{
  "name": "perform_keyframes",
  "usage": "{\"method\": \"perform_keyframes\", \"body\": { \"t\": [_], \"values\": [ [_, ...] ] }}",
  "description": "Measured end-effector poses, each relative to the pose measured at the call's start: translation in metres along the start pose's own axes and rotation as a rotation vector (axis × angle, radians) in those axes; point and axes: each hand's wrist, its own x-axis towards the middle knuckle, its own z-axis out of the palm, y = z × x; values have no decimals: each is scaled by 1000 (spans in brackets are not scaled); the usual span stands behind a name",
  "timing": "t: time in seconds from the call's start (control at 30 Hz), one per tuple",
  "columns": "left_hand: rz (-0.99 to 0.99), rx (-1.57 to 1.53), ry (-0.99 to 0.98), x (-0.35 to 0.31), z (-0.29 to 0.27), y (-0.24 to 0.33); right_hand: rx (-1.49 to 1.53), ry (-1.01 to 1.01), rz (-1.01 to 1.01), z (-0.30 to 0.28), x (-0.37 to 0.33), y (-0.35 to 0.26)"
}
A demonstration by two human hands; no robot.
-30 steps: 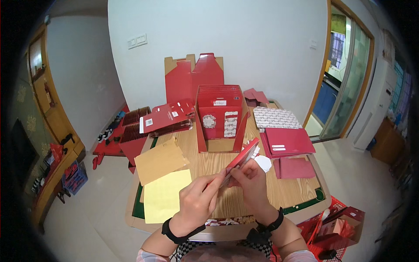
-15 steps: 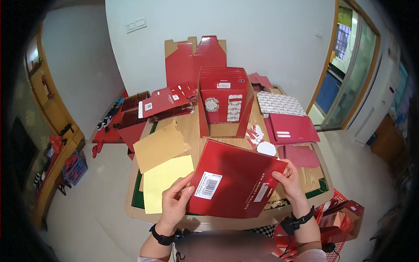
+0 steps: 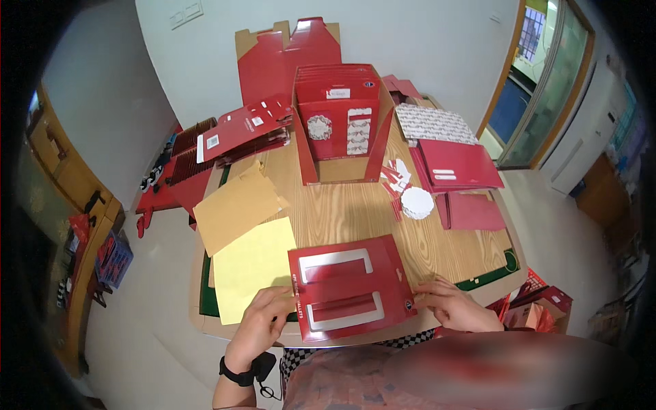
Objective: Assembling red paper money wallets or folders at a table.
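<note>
A flat red printed card sleeve (image 3: 352, 280) with two white-edged cut-out windows lies on the wooden table near its front edge, slightly askew. At its left side is my left hand (image 3: 263, 314), fingers bent and tips by the edge, not wrapped round it. My right hand (image 3: 454, 307) rests at the opposite edge with fingers apart and the fingertips against or just beside the card. Under and beside my left hand lies a yellow sheet (image 3: 253, 263), with a brown sheet (image 3: 236, 208) overlapping its far end.
A red display box (image 3: 345, 171) holding several red packs stands mid-table. Stacked red packs (image 3: 239, 130) lie left of it. Right of it are white round labels (image 3: 417, 203), patterned white sheets (image 3: 437, 123), red folders (image 3: 465, 164) and dark red envelopes (image 3: 473, 212). A red basket (image 3: 536, 280) stands beyond the table's right edge.
The red card sleeve has been turned over and lowered from both hands onto the table, windows now facing up. My hands have loosened to its two sides. The view has tilted downward.
</note>
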Motion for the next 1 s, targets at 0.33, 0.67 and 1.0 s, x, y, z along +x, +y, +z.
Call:
{"method": "perform_keyframes", "body": {
  "t": [0.33,0.67,1.0],
  "values": [
    [94,227,-61,40,46,1,-214,77,-130,64,96,-9],
    [159,359,-50,36,68,-21,-406,-70,-105,86,107,6],
    [108,408,-106,28,70,-24,-473,-76,-82,88,98,7]
  ]
}}
